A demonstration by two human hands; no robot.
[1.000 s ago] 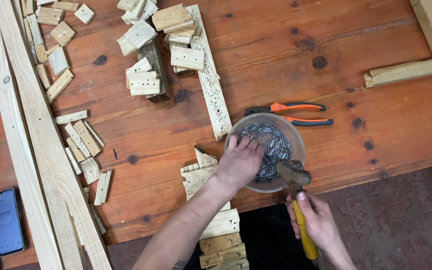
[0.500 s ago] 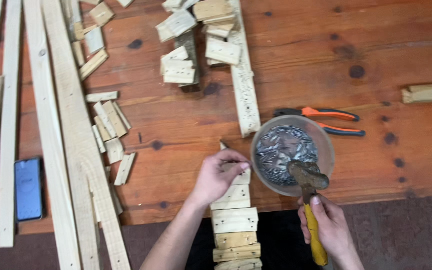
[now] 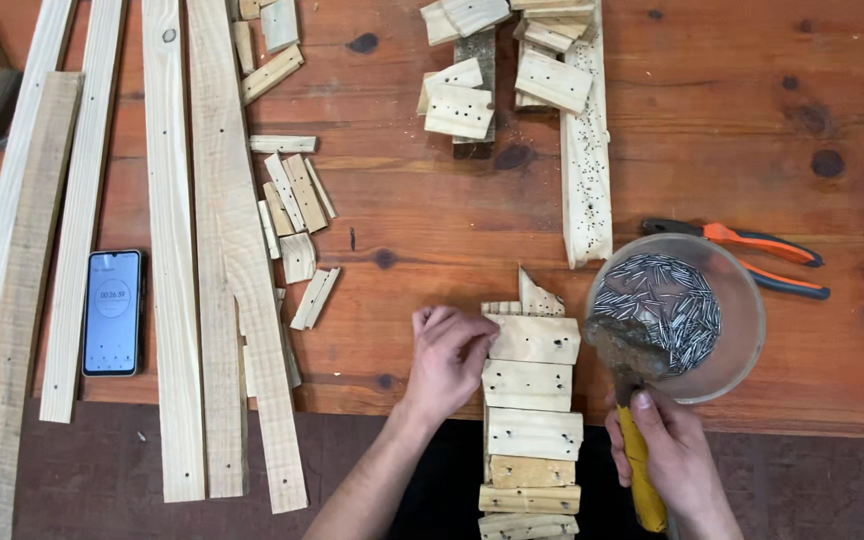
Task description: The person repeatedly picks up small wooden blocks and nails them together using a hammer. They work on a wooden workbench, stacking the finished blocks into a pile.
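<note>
A woodworking workshop, viewed from above. The reddish plank worktop (image 3: 712,120), knotted and stained, carries raw timber: long pale laths (image 3: 167,250) laid side by side at left, short offcuts (image 3: 292,215) scattered in the middle, and drilled blocks (image 3: 460,105) heaped at the far edge. A round bowl of small nails (image 3: 672,310) stands near the front edge, orange-handled pliers (image 3: 752,250) just behind it and a yellow-handled hammer (image 3: 632,400) beside it. A slatted assembly of pale boards (image 3: 532,400) overhangs the front edge. A smartphone (image 3: 113,312) lies between the laths.
</note>
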